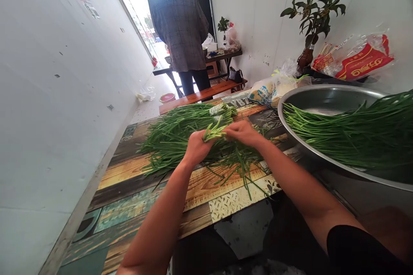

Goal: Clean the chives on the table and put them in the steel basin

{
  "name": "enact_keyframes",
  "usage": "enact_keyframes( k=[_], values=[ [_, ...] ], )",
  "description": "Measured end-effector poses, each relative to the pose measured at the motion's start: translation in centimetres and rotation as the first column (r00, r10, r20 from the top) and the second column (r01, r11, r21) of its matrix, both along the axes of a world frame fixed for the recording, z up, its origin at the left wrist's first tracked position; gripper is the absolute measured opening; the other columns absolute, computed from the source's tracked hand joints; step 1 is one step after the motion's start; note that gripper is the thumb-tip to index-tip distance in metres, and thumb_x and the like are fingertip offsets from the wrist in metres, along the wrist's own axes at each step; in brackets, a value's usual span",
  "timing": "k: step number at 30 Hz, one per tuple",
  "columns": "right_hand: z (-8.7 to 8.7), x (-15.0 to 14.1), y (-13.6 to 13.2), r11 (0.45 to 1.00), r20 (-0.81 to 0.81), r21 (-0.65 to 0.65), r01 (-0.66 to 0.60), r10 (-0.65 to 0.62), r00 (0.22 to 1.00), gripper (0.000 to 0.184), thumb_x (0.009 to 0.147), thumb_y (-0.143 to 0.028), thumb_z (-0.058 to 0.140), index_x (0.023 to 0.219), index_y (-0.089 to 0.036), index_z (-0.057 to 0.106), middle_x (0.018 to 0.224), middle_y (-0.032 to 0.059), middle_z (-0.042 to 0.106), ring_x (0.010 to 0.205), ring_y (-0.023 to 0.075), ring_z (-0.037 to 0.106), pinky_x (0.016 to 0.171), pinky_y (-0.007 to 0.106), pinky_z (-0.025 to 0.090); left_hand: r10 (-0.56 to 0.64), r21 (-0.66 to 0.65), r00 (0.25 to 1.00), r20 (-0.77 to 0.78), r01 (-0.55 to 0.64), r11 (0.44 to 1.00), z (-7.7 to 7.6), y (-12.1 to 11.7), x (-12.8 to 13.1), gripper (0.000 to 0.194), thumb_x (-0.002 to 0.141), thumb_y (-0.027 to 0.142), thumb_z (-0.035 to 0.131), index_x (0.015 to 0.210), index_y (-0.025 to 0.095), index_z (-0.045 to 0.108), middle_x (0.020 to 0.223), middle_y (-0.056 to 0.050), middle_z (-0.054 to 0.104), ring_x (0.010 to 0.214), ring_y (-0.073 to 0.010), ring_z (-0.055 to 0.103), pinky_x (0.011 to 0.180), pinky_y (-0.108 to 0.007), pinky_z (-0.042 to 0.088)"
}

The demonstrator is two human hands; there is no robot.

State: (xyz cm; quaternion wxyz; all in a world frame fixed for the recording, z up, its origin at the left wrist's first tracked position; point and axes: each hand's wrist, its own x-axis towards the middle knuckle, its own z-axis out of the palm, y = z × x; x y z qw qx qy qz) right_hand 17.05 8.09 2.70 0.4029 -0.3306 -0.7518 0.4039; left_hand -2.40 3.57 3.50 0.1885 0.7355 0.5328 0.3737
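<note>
A small bunch of garlic chives (213,132) is wrapped in my left hand (197,148), pale stem ends pointing up and to the right. My right hand (242,133) is closed in a pinch at those stem ends; its fingertips are partly hidden. Beyond both hands lies a larger pile of garlic chives (180,124) on the wood-patterned table (129,172), with a pale band (219,109) around some stems. Loose trimmed leaves (241,161) are scattered below my right hand.
A wide metal basin (287,126) with more long chives stands at the right. Behind it are plastic bags (271,88), a red-printed bag (364,58) and a plant in a brown vase (306,59). A person (180,30) stands by a farther table, past an orange bench (193,94).
</note>
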Motion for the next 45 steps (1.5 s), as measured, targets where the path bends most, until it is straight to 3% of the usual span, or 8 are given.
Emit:
enact_keyframes(
  k=[5, 9, 16, 22, 27, 29, 33, 45],
  values=[
    [0.5, 2.9, 2.1, 0.896, -0.308, -0.334, 0.292, -0.396, 0.865, 0.052, 0.068, -0.065, 0.064, 0.063, -0.014, 0.065, 0.046, -0.0012, 0.051, 0.042, 0.0070, 0.041, 0.041, 0.021, 0.030, 0.054, -0.007, 0.998, 0.034, -0.053, 0.999, 0.1, 0.0, -0.3, 0.040, 0.079, 0.047, 0.052, 0.057, 0.015, 0.057, 0.053, 0.004, 0.042, 0.054, -0.0080, 0.034, 0.053, -0.021, 0.027],
    [0.9, 2.7, 1.9, 0.872, -0.207, -0.430, 0.233, -0.346, 0.915, 0.068, 0.074, -0.078, 0.042, 0.053, -0.015, 0.057, 0.046, 0.0023, 0.050, 0.041, 0.0085, 0.041, 0.040, 0.023, 0.028, 0.053, -0.006, 0.998, 0.035, -0.053, 0.999, 0.0, 0.0, -0.3, 0.039, 0.080, 0.047, 0.051, 0.061, 0.014, 0.061, 0.056, 0.004, 0.045, 0.056, -0.0085, 0.036, 0.055, -0.021, 0.029],
    [0.5, -0.6, -0.5, 0.990, 0.050, -0.055, 0.132, -0.130, 0.990, 0.054, 0.074, -0.060, 0.057, 0.048, -0.019, 0.032, 0.048, -0.0058, 0.026, 0.049, 0.0062, 0.025, 0.048, 0.025, 0.017, 0.013, 0.026, 1.000, -0.024, -0.013, 1.000, 0.1, 0.0, 0.0, 0.033, 0.079, 0.040, 0.054, 0.060, 0.014, 0.062, 0.055, 0.003, 0.048, 0.056, -0.0085, 0.038, 0.057, -0.022, 0.029],
    [0.6, 2.7, 1.7, 0.926, -0.169, -0.124, 0.357, -0.374, 0.912, 0.047, 0.079, -0.057, 0.052, 0.053, -0.020, 0.039, 0.048, -0.0062, 0.032, 0.045, 0.0070, 0.028, 0.045, 0.024, 0.023, 0.057, 0.013, 0.998, 0.040, -0.057, 0.998, 0.3, 0.0, -0.4, 0.035, 0.079, 0.041, 0.053, 0.060, 0.014, 0.063, 0.054, 0.003, 0.047, 0.054, -0.0081, 0.038, 0.054, -0.022, 0.028],
    [1.6, 2.9, 0.8, 0.958, -0.026, 0.226, 0.177, -0.176, 0.984, 0.029, 0.081, -0.044, 0.060, 0.085, -0.017, 0.070, 0.077, 0.0027, 0.066, 0.069, 0.0134, 0.056, 0.065, 0.026, 0.042, 0.084, -0.033, 0.991, 0.100, -0.081, 0.996, 0.6, -0.1, -0.5, 0.032, 0.079, 0.039, 0.055, 0.063, 0.013, 0.067, 0.053, 0.004, 0.048, 0.053, -0.0077, 0.039, 0.053, -0.021, 0.030],
    [1.7, 2.3, 0.2, 0.921, 0.077, 0.383, 0.073, -0.111, 0.991, 0.023, 0.083, -0.037, 0.061, 0.086, -0.017, 0.072, 0.078, 0.0044, 0.068, 0.071, 0.0139, 0.058, 0.069, 0.027, 0.044, 0.093, -0.027, 0.990, 0.107, -0.091, 0.995, 0.7, -0.1, -0.5, 0.032, 0.078, 0.039, 0.056, 0.064, 0.013, 0.068, 0.053, 0.004, 0.047, 0.052, -0.0075, 0.038, 0.053, -0.021, 0.030],
    [1.4, 1.8, -0.4, 0.816, 0.209, 0.575, 0.053, -0.210, 0.955, 0.022, 0.086, -0.030, 0.056, 0.084, -0.017, 0.073, 0.079, 0.0066, 0.068, 0.073, 0.0150, 0.059, 0.069, 0.027, 0.042, 0.105, -0.002, 0.991, 0.088, -0.105, 0.994, 0.6, 0.0, -0.5, 0.033, 0.080, 0.041, 0.055, 0.066, 0.014, 0.069, 0.053, 0.004, 0.046, 0.052, -0.0077, 0.037, 0.053, -0.021, 0.029],
    [1.0, 1.7, -0.4, 0.829, 0.344, 0.559, 0.039, -0.274, 0.898, 0.019, 0.073, -0.015, 0.051, 0.064, -0.016, 0.067, 0.061, 0.0021, 0.061, 0.058, 0.0113, 0.048, 0.059, 0.023, 0.033, 0.075, 0.062, 0.997, -0.007, -0.075, 0.995, 0.0, 0.3, -0.2, 0.036, 0.079, 0.040, 0.055, 0.055, 0.015, 0.059, 0.053, 0.004, 0.045, 0.054, -0.0078, 0.034, 0.055, -0.022, 0.027]
  ],
)
